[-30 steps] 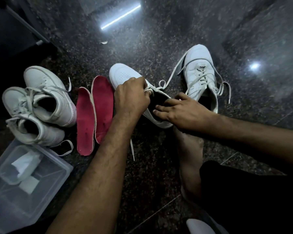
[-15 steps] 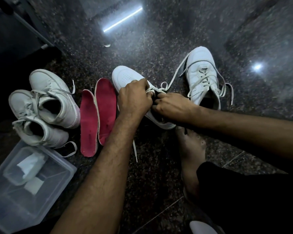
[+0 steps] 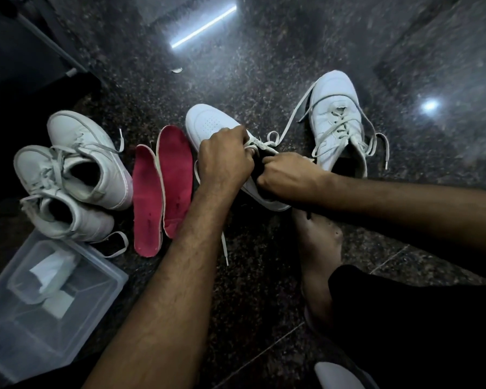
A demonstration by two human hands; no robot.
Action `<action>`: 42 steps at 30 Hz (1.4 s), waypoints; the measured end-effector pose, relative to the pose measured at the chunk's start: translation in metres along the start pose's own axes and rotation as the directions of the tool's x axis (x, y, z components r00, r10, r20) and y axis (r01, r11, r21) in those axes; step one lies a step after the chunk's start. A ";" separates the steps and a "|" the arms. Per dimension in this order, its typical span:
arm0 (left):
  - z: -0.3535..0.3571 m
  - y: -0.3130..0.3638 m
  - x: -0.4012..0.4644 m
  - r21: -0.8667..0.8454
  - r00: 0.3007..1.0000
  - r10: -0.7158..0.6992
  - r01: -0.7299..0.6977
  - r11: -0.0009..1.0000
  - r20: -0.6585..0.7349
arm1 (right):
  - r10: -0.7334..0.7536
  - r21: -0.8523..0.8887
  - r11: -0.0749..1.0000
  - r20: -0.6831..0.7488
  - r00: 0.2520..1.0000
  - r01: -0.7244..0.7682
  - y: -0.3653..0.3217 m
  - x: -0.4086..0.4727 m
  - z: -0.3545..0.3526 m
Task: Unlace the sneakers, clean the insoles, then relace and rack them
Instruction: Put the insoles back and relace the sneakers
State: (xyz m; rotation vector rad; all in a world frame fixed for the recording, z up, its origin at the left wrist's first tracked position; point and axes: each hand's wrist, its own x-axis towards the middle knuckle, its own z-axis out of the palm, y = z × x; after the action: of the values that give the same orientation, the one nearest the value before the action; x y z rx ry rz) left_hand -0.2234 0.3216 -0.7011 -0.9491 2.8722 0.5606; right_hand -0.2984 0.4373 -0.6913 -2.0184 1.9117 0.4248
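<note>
Both of my hands work at the middle white sneaker (image 3: 208,123) on the dark stone floor (image 3: 264,66): left hand (image 3: 225,161) curled over its lace (image 3: 267,140) near the eyelets, right hand (image 3: 286,175) pinching at the dark opening. Just left of it lie two red insoles (image 3: 160,192), side by side, touching. Beyond them sits a pair of white sneakers (image 3: 76,175), and a clear plastic box (image 3: 40,318) fills the floor's near-left corner. Another laced sneaker (image 3: 337,119) stands to the right, with open floor beyond it.
</note>
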 end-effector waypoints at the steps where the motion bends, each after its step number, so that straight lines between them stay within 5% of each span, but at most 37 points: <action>1: 0.000 -0.001 0.000 -0.004 1.000 -0.003 0.003 1.000 0.001 | 0.046 0.015 0.999 0.046 0.998 -0.047 -0.001 0.002 -0.004; 6: 0.001 -0.002 -0.001 -0.023 1.000 -0.009 0.009 1.000 0.000 | 0.097 -0.016 0.995 0.109 0.989 -0.096 -0.001 -0.005 -0.006; 11: 0.009 -0.006 -0.001 -0.056 1.000 0.014 -0.014 0.998 0.005 | 0.183 0.253 0.956 -0.128 0.975 -0.146 0.008 -0.035 0.007; 15: 0.009 -0.005 -0.003 -0.107 0.999 0.040 -0.039 0.993 0.008 | 0.046 0.237 0.972 -0.219 0.975 0.007 0.014 -0.054 0.024; 21: 0.002 -0.005 -0.007 -0.082 0.996 0.090 -0.088 0.993 0.025 | 0.118 0.199 0.964 0.263 0.957 -0.174 0.003 -0.005 -0.011; 24: -0.007 0.002 -0.008 0.044 0.996 0.077 -0.078 0.996 0.036 | 0.088 0.145 0.981 0.264 0.961 -0.129 0.001 0.015 -0.005; 28: -0.001 0.008 -0.011 0.060 0.999 0.054 -0.053 0.997 -0.008 | 0.109 0.313 0.925 0.318 0.942 -0.213 0.013 0.018 0.006; 31: 0.008 0.008 -0.012 0.010 1.000 0.018 -0.018 1.000 0.009 | 0.044 0.350 0.925 0.284 0.958 -0.146 0.025 0.014 0.004; 36: 0.012 0.004 -0.011 -0.038 1.000 -0.011 0.011 0.999 0.006 | 0.050 0.026 0.998 0.007 0.999 -0.050 -0.002 0.005 0.018; 42: 0.007 0.003 -0.009 -0.083 0.995 -0.094 0.098 0.992 0.044 | 0.195 0.250 0.948 0.038 0.980 -0.198 0.003 0.010 0.025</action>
State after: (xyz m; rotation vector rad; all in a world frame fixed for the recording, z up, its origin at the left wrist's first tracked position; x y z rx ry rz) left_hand -0.2184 0.3312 -0.7048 -1.0687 2.7696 0.6904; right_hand -0.3007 0.4388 -0.7179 -1.6681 2.0517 0.2255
